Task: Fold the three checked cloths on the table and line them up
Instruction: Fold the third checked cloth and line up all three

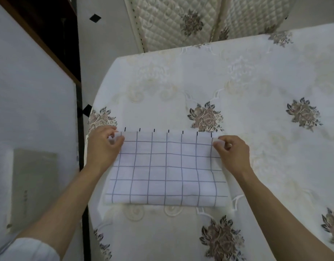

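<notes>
One white cloth with a grey check pattern lies folded in half near the table's left front part. Its upper layer stops a little short of the lower layer's far edge, where a strip with short dark lines shows. My left hand pinches the far left corner of the upper layer. My right hand pinches the far right corner. Only this one checked cloth is in view.
The table wears a cream cover with brown flower patterns. Quilted chair backs stand behind its far edge. A dark-framed white panel runs along the left, with a tiled floor gap between it and the table.
</notes>
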The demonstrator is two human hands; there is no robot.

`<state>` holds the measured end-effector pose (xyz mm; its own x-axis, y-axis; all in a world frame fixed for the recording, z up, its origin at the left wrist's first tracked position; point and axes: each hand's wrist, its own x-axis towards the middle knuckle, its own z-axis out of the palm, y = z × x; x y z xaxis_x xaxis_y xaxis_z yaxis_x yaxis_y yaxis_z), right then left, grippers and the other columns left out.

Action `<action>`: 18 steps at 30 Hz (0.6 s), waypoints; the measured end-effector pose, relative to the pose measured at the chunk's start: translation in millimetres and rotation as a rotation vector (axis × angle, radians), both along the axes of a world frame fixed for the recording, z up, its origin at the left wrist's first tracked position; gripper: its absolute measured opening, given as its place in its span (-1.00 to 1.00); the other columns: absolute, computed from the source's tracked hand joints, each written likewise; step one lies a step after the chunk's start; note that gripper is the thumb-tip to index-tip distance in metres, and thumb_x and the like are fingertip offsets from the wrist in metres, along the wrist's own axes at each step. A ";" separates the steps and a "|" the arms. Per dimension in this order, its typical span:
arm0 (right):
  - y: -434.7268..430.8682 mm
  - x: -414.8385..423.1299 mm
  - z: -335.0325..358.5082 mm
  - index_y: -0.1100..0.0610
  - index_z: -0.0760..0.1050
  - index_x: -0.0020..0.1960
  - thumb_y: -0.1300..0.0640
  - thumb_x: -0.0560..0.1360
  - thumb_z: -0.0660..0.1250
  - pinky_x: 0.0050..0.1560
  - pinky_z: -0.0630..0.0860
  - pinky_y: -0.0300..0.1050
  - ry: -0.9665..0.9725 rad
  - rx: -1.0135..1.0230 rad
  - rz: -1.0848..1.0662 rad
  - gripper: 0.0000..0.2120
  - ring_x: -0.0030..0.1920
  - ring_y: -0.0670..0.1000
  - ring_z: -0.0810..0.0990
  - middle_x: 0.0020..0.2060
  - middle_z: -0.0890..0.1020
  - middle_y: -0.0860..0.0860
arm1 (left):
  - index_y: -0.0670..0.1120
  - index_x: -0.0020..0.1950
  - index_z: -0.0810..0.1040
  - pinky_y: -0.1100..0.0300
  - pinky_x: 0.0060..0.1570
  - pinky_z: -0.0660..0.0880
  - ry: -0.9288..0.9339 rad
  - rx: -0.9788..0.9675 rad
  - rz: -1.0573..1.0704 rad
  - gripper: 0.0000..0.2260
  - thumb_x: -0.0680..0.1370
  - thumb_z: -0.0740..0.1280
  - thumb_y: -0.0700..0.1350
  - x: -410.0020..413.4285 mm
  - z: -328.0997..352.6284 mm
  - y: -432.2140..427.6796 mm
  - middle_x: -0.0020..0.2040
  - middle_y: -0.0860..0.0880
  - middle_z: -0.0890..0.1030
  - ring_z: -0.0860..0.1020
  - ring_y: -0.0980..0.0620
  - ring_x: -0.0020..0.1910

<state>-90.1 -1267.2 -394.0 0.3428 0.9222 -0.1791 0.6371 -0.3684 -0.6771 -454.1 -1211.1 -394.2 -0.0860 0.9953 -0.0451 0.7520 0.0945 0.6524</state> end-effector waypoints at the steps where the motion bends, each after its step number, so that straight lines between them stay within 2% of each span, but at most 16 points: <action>1: 2.1 0.8 -1.8 0.23 0.55 -0.29 0.17 0.48 0.36 -0.19 0.44 -0.10 -0.008 -0.006 -0.002 -0.80 -0.19 0.09 0.55 -0.30 0.61 0.13 | -0.04 -0.31 0.46 0.15 -0.01 0.40 0.015 -0.001 -0.001 -0.75 0.45 0.48 -0.23 1.0 -2.7 3.6 0.09 -0.09 0.64 0.55 -0.09 0.06; 3: 6.7 3.0 -5.2 0.17 0.58 -0.28 0.16 0.47 0.36 -0.23 0.37 -0.33 -0.020 -0.019 -0.012 -0.83 -0.18 0.03 0.55 -0.28 0.62 0.06 | -0.05 -0.35 0.43 0.10 0.00 0.44 0.047 -0.005 0.000 -0.72 0.42 0.49 -0.22 2.2 -8.4 10.0 0.08 -0.11 0.65 0.56 -0.13 0.05; 5: 11.2 5.1 -5.9 0.13 0.60 -0.26 0.17 0.47 0.36 -0.26 0.32 -0.42 -0.040 -0.029 -0.008 -0.86 -0.20 -0.02 0.55 -0.27 0.63 -0.01 | -0.04 -0.36 0.42 0.13 0.00 0.41 0.072 -0.009 0.008 -0.72 0.41 0.49 -0.21 2.9 -13.1 14.5 0.07 -0.10 0.64 0.55 -0.13 0.06; 9: 18.0 7.7 -5.8 0.06 0.59 -0.28 0.19 0.45 0.36 -0.29 0.33 -0.31 -0.063 -0.046 0.015 -0.85 -0.26 -0.13 0.52 -0.32 0.60 -0.11 | -0.02 -0.32 0.45 0.28 -0.05 0.29 0.097 0.001 0.036 -0.76 0.41 0.49 -0.20 5.2 -18.1 16.6 0.07 -0.07 0.62 0.52 -0.13 0.12; 13: 19.9 9.0 -7.0 0.07 0.60 -0.28 0.21 0.43 0.39 -0.36 0.30 -0.34 -0.063 -0.060 -0.004 -0.87 -0.35 -0.17 0.49 -0.39 0.56 -0.15 | -0.04 -0.29 0.48 0.26 -0.07 0.30 0.122 0.011 0.047 -0.80 0.41 0.48 -0.19 7.7 -20.7 15.9 0.08 -0.06 0.60 0.49 -0.12 0.14; 18: 20.5 8.6 -7.3 0.05 0.58 -0.31 0.18 0.44 0.41 -0.41 0.39 -0.22 -0.021 -0.037 -0.052 -0.84 -0.47 -0.14 0.46 -0.49 0.53 -0.13 | -0.08 -0.28 0.52 0.20 -0.04 0.35 0.134 0.027 0.036 -0.83 0.41 0.49 -0.19 7.3 -23.3 17.8 0.06 -0.07 0.58 0.49 -0.13 0.10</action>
<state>-81.5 -1246.7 -401.3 0.3942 0.8958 -0.2053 0.6305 -0.4261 -0.6487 -446.8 -1193.4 -417.5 -0.1255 0.9921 -0.0037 0.8291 0.1070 0.5487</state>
